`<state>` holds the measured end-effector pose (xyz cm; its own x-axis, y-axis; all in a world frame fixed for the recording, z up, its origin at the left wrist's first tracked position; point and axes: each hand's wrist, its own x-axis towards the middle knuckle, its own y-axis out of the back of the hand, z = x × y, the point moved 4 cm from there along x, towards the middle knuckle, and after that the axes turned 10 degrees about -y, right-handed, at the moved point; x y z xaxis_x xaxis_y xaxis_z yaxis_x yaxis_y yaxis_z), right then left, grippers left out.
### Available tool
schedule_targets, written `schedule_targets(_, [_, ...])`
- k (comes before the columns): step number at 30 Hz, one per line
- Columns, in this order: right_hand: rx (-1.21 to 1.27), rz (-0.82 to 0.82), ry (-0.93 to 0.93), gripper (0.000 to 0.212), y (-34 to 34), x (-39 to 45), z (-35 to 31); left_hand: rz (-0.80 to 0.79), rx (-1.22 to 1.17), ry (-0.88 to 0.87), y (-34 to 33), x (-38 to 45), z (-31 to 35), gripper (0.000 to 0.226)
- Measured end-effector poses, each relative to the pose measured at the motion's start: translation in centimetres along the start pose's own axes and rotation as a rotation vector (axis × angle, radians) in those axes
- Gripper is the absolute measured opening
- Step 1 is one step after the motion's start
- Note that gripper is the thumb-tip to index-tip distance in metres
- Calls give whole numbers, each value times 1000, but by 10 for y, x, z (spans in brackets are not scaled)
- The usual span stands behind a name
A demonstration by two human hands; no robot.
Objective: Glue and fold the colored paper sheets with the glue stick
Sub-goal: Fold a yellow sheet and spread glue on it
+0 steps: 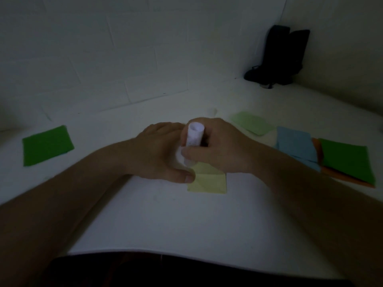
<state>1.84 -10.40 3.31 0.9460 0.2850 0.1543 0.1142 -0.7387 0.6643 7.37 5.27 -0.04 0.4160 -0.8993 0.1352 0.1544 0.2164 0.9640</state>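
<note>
Yellow folded sheet (209, 181) x1, left hand (159, 154) pressing flat | right hand (219, 146) gripping glue stick (193, 141) x1

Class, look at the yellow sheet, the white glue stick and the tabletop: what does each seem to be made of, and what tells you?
Yellow sheet: thin matte paper; it holds sharp fold creases.
Glue stick: probably smooth plastic; a rigid white tube, though dim light hides any shine.
Tabletop: smooth, hard white surface, maybe laminate; unclear.

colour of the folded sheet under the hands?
Pale yellow folded sheet, seen in the head view, partly covered by the right hand gripping the glue stick.
</note>
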Motion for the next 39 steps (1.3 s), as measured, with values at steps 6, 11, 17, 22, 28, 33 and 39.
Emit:
schedule_targets(6, [-138,90,126,18,39,-1,-9,-107,33,157,-6,-8,-12,121])
schedule_targets(11, [-204,115,152,24,22,-5,-2,-57,1,95,-1,-8,-3,107])
schedule_targets(17, [-163,99,81,29,6,-2,1,-3,-29,6,2,-2,3,76])
schedule_targets(22, [-197,39,51,15,11,-6,7,-63,30,99,-3,-6,-7,105])
schedule_targets(28, [-263,17,53,14,28,-18,17,-135,21,254,2,-13,5,135])
schedule_targets(33, [-251,-12,19,12,39,-20,22,-139,19,257,3,-13,7,137])
schedule_targets(39, [-130,91,85,15,38,-14,12,-148,36,246,1,-11,3,134])
